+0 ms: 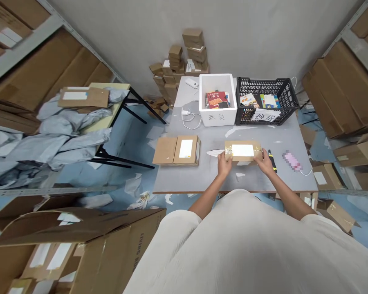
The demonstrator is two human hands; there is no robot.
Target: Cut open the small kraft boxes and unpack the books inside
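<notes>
Between my two hands is a small cardboard box point(229, 148) with clear tape at its ends and a white label point(243, 150) on the side facing me. My left hand point(224, 164) grips its left end, and my right hand point(265, 162) grips the right end. Whether the box rests on the grey table point(190, 179) or is lifted slightly, I cannot tell. Just right of my right hand lies a black and yellow utility knife point(272, 161). Further left on the table are cardboard boxes point(176, 150), one bearing a white label.
A white foam box point(218, 117) and a black plastic crate point(267, 116), both holding books, stand at the table's back. A blurred pink object point(292, 161) with a cable lies right. Grey parcels point(61, 126) cover the left side table. A large open carton point(119, 249) stands lower left.
</notes>
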